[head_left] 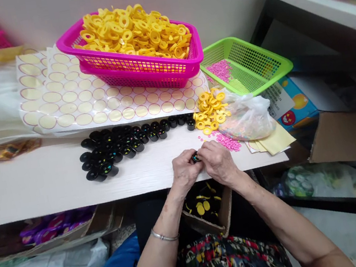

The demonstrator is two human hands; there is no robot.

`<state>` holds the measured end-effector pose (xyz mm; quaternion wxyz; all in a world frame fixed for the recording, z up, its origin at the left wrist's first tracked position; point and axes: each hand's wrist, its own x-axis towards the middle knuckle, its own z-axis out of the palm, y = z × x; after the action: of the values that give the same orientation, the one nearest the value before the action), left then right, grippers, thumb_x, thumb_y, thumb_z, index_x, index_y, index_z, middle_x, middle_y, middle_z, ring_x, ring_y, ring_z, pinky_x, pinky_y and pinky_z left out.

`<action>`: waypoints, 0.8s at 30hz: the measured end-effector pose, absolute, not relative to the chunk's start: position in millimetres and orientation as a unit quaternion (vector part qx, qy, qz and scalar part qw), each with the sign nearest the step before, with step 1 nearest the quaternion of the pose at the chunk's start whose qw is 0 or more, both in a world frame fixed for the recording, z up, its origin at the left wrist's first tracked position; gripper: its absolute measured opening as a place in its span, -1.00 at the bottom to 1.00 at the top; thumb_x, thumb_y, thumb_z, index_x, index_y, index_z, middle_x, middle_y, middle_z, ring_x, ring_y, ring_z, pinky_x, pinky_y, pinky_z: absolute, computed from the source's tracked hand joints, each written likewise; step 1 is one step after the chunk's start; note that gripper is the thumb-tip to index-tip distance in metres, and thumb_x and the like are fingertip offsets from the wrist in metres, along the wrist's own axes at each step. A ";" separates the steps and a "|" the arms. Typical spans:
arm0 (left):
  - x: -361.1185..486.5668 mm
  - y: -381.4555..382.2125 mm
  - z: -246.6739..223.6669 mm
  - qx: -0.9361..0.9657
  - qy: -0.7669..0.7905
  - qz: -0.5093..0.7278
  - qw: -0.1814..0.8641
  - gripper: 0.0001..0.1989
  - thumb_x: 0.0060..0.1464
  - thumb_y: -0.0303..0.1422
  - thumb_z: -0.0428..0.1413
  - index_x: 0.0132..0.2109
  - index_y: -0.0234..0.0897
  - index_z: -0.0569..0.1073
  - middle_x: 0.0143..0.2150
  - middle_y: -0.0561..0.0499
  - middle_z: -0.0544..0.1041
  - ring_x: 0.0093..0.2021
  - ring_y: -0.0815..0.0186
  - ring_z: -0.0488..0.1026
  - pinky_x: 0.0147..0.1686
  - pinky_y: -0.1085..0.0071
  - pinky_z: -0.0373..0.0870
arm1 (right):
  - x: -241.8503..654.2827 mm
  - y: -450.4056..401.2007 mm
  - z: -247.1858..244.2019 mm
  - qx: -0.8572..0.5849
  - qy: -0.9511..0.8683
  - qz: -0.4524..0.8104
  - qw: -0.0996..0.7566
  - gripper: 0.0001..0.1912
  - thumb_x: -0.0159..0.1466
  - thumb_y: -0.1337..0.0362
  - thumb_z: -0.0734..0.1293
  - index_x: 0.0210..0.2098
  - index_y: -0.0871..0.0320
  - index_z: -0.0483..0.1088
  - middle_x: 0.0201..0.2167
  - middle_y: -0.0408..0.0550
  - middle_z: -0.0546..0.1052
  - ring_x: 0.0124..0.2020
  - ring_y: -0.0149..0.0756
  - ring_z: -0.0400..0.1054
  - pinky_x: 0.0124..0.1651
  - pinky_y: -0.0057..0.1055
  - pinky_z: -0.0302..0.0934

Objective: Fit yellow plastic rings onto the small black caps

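Observation:
Near the table's front edge, my left hand (185, 168) is closed around a small round black piece (196, 157) with colored bits in its top. My right hand (217, 162) touches that piece from the other side, its fingers pinched; whether they hold something small is hidden. Many black cylinders (127, 150) stand grouped on the table, left of my hands. Yellow rings (210, 109) lie in a pile behind my hands. Small pink pieces (229, 142) are scattered just beyond my right hand, beside a clear plastic bag (247, 117) of small colored bits.
A magenta basket (139, 62) heaped with yellow rings rests on sticker sheets (67, 107) at the back. To its right is a green basket (256, 68) with pink pieces. Below the table edge, a cardboard box (227, 212) holds black and yellow pieces.

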<state>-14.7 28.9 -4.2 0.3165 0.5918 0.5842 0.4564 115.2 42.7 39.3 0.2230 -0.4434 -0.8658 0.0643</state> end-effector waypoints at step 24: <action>-15.9 27.9 -7.4 0.618 0.566 0.461 0.293 -0.82 -0.22 -0.50 0.12 -0.35 -0.25 0.46 -0.50 0.13 0.36 -0.49 0.44 0.28 -0.49 0.52 0.21 | 125.1 72.4 48.8 -0.386 -0.880 0.190 0.200 -0.85 0.19 0.44 0.21 -0.43 0.19 0.39 -0.49 -0.12 0.34 -0.42 -0.39 0.22 -0.35 -0.47 0.08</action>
<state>-15.9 27.9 -7.4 0.2925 0.6181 0.5656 0.4610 125.1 72.4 48.8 0.1998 -0.3857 -0.8804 0.1902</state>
